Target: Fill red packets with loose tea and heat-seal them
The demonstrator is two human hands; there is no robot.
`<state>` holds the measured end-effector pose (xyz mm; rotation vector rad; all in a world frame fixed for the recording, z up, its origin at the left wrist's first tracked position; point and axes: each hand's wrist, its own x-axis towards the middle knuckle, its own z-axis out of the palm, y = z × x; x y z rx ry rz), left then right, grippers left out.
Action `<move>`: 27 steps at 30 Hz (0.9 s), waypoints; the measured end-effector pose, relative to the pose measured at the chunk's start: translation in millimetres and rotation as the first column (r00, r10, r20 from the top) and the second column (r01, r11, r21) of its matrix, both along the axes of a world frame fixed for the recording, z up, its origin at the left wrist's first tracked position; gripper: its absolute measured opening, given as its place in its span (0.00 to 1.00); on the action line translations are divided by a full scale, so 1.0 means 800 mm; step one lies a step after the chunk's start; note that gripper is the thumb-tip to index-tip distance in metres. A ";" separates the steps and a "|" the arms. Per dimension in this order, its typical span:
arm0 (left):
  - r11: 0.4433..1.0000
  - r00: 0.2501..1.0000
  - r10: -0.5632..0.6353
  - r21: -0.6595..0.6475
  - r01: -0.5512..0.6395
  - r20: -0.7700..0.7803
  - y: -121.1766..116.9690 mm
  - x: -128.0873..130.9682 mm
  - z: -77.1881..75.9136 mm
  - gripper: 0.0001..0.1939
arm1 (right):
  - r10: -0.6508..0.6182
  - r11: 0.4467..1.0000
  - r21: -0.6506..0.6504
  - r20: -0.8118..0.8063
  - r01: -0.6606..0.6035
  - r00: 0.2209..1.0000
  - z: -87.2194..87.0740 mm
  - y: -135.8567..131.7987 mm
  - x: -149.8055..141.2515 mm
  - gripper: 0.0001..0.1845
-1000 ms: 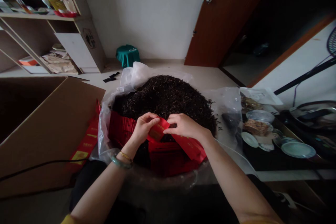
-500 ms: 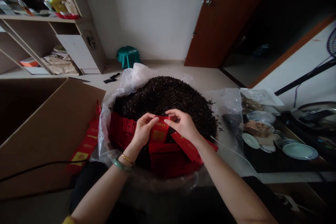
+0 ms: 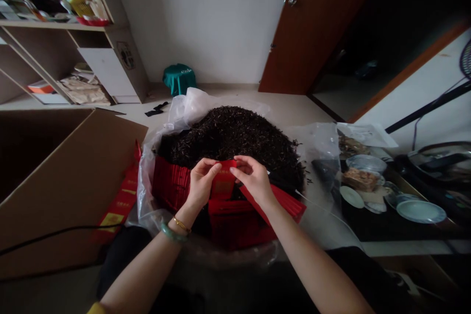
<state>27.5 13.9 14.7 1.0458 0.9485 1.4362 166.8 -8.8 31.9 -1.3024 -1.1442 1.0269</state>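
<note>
My left hand (image 3: 201, 184) and right hand (image 3: 253, 181): both closed in a pinch on one red paper strip (image 3: 222, 181), over black tea (image 3: 235, 135) in a plastic bag (image 3: 186, 105); strip likely light, limp, best held by its top edge

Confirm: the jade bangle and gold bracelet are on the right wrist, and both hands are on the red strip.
No: the jade bangle and gold bracelet are on the left wrist, as the head view shows. The left hand and right hand are on the red strip.
</note>
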 end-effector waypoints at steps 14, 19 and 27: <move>0.990 0.993 -0.102 -0.101 0.096 -0.058 -0.009 0.006 -0.004 0.15 | -0.100 0.987 0.130 0.064 0.091 0.993 -0.012 -0.006 -0.006 0.12; 0.971 0.982 -0.188 -0.153 0.184 -0.010 -0.006 0.004 -0.005 0.17 | 0.070 0.986 0.141 0.123 -0.087 0.990 -0.001 0.002 0.014 0.17; 0.899 0.931 -0.363 -0.254 0.357 0.024 -0.010 0.005 0.003 0.22 | 0.031 0.985 0.158 0.269 -0.075 0.963 0.014 0.000 0.022 0.08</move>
